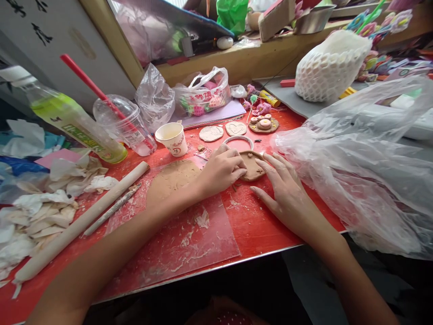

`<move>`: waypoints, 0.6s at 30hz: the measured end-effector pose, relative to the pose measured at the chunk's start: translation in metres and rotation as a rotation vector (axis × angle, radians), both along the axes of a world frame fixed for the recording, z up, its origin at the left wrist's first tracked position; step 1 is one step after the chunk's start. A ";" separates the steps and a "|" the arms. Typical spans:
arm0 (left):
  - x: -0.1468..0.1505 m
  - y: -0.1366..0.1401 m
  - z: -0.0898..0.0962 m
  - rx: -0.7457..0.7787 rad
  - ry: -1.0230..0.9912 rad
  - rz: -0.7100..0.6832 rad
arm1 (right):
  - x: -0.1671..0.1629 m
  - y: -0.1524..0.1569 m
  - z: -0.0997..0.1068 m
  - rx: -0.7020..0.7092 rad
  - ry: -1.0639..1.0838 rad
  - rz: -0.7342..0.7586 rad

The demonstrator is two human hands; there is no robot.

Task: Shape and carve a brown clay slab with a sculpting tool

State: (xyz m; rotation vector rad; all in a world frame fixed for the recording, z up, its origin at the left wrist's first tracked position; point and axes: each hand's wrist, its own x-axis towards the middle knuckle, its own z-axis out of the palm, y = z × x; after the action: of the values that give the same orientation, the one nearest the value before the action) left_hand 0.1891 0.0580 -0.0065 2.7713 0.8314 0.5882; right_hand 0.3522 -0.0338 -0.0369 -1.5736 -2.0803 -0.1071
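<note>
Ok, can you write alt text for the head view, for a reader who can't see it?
The left hand, fingers curled, and the right hand, fingers spread, flank a round brown clay disc on a red table. To the left are a flat clay sheet, a cup and a rolling pin; to the right, a large plastic bag.

Brown clay disc, red tabletop, green bag, white-dotted red cloth

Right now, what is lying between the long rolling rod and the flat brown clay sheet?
The head view shows a thinner, stained stick beside the rolling rod, then a strip of clear plastic before the clay sheet.
</note>
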 end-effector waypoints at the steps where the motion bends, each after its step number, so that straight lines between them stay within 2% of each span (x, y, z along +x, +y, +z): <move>1: 0.000 0.000 -0.001 0.011 -0.011 0.004 | 0.000 0.000 0.000 -0.002 0.000 -0.002; 6: -0.006 0.001 -0.001 0.079 -0.038 0.018 | -0.001 -0.001 -0.001 -0.013 0.007 -0.013; 11: -0.013 0.002 0.004 0.090 0.055 0.014 | -0.001 -0.001 0.000 -0.026 0.010 -0.015; 18: -0.002 0.007 0.002 0.220 0.110 -0.044 | 0.000 0.000 0.000 -0.023 0.020 -0.002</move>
State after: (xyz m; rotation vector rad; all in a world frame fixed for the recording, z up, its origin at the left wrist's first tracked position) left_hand 0.1874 0.0650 -0.0045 3.0374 0.7669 0.5543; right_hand 0.3519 -0.0339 -0.0369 -1.5838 -2.0719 -0.0686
